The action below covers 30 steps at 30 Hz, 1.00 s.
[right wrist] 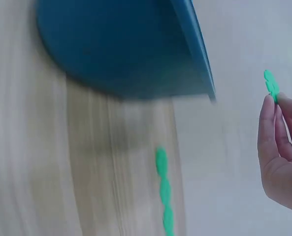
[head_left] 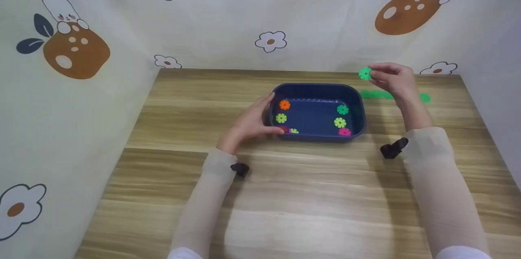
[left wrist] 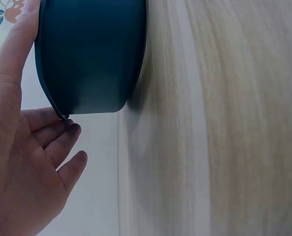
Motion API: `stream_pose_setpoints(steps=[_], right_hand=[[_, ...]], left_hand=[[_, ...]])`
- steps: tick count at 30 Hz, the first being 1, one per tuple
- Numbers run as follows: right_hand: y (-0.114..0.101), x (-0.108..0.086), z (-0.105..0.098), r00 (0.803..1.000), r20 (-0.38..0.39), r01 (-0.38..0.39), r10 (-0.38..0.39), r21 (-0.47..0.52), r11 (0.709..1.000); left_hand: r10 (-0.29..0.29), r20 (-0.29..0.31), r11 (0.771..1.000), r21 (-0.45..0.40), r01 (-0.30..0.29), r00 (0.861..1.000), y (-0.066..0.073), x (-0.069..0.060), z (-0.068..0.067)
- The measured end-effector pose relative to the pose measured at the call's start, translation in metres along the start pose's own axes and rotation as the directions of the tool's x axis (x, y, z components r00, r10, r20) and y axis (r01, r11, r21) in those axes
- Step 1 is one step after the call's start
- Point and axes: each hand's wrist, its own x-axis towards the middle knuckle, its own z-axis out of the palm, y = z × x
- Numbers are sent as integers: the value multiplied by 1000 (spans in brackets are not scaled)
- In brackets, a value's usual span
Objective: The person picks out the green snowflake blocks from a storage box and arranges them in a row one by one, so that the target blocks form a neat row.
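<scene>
A dark blue rectangular tub stands on the wooden table. My left hand holds its left end, thumb over the near rim and fingers along the far side; the left wrist view shows the fingertips at the tub's rim. Between thumb and fingers, my right hand pinches a green notched disc, raised beyond the tub's right end. Below that hand a row of green discs lies on the table, partly hidden by the wrist. In the right wrist view, the pinched disc appears nearly edge-on.
Inside the tub lie several loose discs, among them an orange disc, a yellow-green disc and a pink disc. A printed cloth hangs behind the table. The wooden tabletop extends toward me.
</scene>
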Motion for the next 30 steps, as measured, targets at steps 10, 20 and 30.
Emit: stream_pose_setpoints(steps=[10, 20, 30], right_hand=[[-11, -11, -59, 984, -166, -38, 61, 134, 990], [-4, -13, -105, 928, -329, -124, 175, 172, 977], [13, -23, -159, 818, -503, -227, 279, 164, 960]], left_hand=[[18, -9, 1000, -7, -18, 1000, -1, -2, 1], [-5, -5, 1000, -25, 5, 1000, 1, -4, 5], [2, 7, 1000, -25, -2, 1000, 4, -4, 11]])
